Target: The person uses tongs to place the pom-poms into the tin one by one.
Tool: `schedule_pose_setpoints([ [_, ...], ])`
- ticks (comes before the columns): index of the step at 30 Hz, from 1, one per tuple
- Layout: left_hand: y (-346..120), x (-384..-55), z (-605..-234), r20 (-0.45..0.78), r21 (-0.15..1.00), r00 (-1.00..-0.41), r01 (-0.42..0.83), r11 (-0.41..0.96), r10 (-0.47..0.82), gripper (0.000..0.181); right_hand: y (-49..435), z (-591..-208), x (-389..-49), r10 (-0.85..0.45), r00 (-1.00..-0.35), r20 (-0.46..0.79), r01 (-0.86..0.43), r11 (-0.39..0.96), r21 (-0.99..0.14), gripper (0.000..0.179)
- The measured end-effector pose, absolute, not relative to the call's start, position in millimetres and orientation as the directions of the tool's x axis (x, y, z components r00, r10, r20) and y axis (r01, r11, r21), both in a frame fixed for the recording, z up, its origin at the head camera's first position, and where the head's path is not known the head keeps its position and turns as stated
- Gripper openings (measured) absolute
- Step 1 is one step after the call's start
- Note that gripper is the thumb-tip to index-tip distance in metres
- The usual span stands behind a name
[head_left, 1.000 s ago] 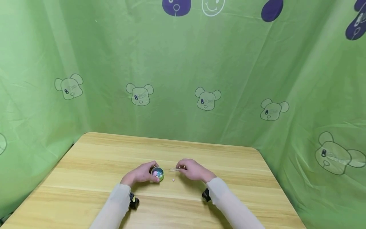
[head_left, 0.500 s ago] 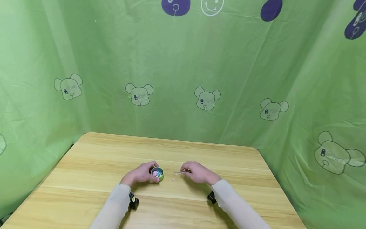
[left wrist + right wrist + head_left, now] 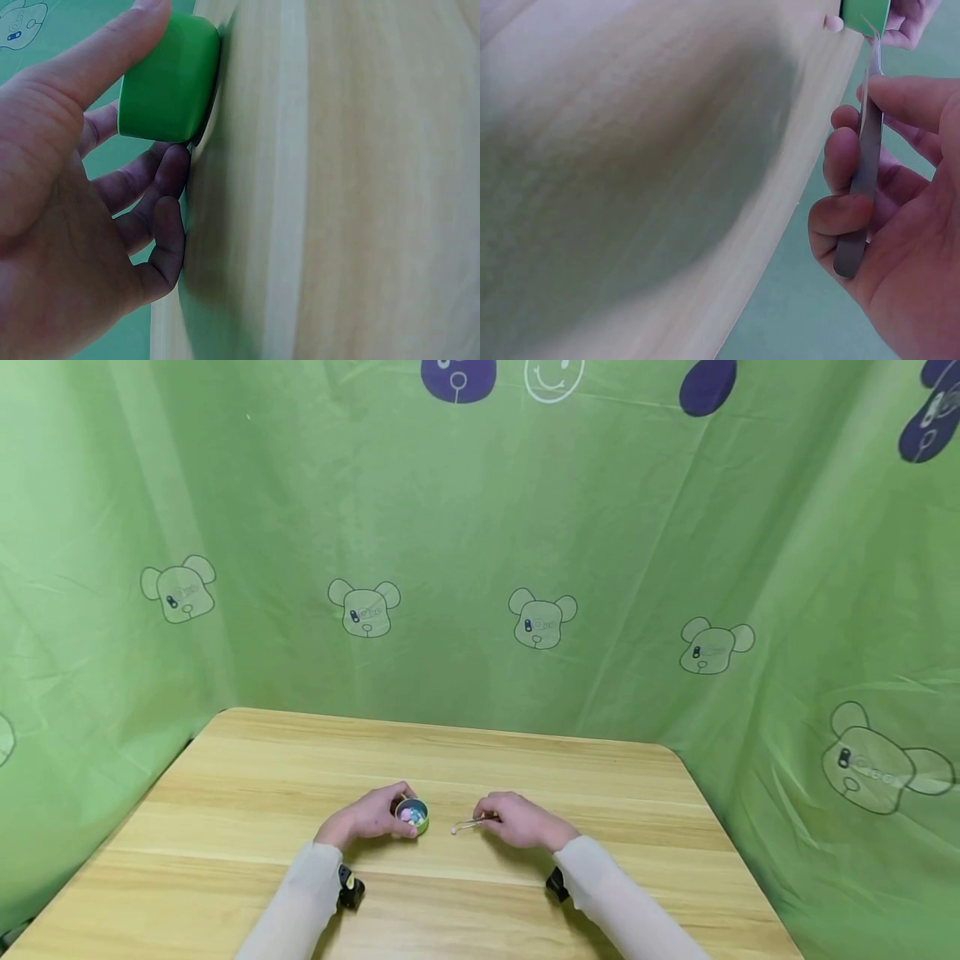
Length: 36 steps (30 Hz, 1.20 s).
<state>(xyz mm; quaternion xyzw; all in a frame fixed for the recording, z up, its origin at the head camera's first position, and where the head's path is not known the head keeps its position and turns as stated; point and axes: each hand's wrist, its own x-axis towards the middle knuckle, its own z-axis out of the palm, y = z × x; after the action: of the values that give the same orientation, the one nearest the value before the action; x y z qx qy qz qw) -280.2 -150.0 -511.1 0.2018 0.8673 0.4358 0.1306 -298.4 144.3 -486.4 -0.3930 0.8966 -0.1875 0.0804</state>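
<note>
My left hand (image 3: 371,814) grips a small round green container (image 3: 169,82) by its side, thumb at the near side and fingers behind it. It stands on the table with several pink, blue and pale little pieces inside, seen in the head view. My right hand (image 3: 521,821) holds slim metal tweezers (image 3: 865,165) with bent, pointed tips. A tiny pink ball (image 3: 453,832) lies on the wood right of the container. In the head view the tweezer tips are at the ball; whether they touch it I cannot tell.
The light wooden table (image 3: 480,902) runs out under both forearms. A green curtain (image 3: 450,510) with bear-head prints hangs behind it and along both sides. Each wrist carries a small black camera, the left one (image 3: 351,889) close above the tabletop.
My right hand first drew back to the right and slightly nearer, then the tweezer tips came down and left to the pink ball. The left hand and container stayed in place.
</note>
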Motion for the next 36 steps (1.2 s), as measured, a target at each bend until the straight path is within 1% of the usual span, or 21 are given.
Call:
schedule_pose_setpoints([
  [7,-150.0,-279.0,-509.6,-0.045,0.804,-0.883,0.246,0.542,0.468,0.043,143.0,-489.0,-298.3,-0.74,-0.672,-0.007,-0.683,0.624,-0.381,0.011],
  [18,-150.8,-280.2,-511.6,-0.06,0.81,-0.885,0.227,0.54,0.462,0.043,139.7,-496.1,-302.7,-0.75,-0.661,-0.016,-0.697,0.622,-0.356,0.01],
  [36,-151.4,-281.4,-511.9,-0.064,0.812,-0.887,0.22,0.54,0.458,0.043,139.4,-498.2,-305.0,-0.761,-0.649,-0.01,-0.713,0.612,-0.342,0.009],
])
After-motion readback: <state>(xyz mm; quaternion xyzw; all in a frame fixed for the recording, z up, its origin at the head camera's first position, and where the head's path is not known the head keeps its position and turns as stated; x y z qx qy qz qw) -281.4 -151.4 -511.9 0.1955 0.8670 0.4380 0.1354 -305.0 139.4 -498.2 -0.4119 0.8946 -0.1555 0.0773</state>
